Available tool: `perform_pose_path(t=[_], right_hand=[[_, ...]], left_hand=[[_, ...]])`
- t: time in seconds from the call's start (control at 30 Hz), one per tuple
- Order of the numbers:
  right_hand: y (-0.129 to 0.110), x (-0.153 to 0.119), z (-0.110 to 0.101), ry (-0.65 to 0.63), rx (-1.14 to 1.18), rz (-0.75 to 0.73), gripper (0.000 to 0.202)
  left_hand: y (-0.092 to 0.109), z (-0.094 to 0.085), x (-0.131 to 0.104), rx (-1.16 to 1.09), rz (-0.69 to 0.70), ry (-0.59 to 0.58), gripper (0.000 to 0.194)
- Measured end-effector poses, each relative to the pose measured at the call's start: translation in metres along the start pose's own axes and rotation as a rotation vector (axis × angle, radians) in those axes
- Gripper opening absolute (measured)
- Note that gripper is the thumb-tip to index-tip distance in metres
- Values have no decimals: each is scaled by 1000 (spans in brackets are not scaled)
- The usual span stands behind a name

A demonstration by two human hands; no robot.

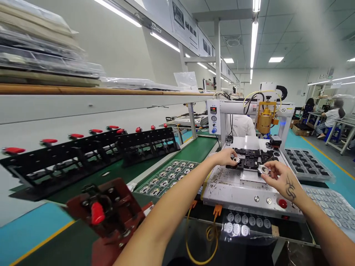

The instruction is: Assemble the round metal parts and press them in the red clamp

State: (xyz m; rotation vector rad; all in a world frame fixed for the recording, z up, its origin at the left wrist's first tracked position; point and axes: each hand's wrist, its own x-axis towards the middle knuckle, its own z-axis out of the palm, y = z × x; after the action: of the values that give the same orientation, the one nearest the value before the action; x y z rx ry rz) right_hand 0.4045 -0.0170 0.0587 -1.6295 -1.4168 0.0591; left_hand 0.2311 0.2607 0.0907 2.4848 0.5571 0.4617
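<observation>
My left hand (pixel 226 157) pinches a small round metal part (pixel 236 160) at the left end of the black fixture blocks (pixel 251 159). Between the thumb and fingers of my right hand (pixel 279 177) is a round silver metal part (pixel 263 169), held tilted above the front of the white machine bed (pixel 235 184). The fixture blocks sit in the middle of that bed. Above and behind them hangs the machine's gold-coloured head (pixel 264 120). My left fingers partly cover the part they hold, so its exact kind cannot be made out.
Left of the machine lies a clear tray of round parts (pixel 168 176). A tray with black parts (pixel 307 164) and a sheet of round pieces (pixel 330 203) are at right. A red-handled clamp (pixel 97 213) stands in the left foreground. The bed's front carries a red button (pixel 282 203).
</observation>
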Motion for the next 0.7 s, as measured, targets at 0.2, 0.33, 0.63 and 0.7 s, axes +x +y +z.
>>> perform_pose_path(t=[0.2, 0.33, 0.63, 0.7], right_hand=[[6, 83, 60, -183, -138, -105, 30], [11, 127, 88, -333, -210, -100, 27], [14, 141, 96, -516, -299, -122, 28], [12, 139, 98, -502, -315, -134, 27]], left_hand=[[28, -18, -41, -143, 93, 274, 38], [46, -26, -80, -260, 148, 342, 36], [51, -26, -174, -275, 46, 460, 35], [51, -21, -189, -320, 10, 488, 36]])
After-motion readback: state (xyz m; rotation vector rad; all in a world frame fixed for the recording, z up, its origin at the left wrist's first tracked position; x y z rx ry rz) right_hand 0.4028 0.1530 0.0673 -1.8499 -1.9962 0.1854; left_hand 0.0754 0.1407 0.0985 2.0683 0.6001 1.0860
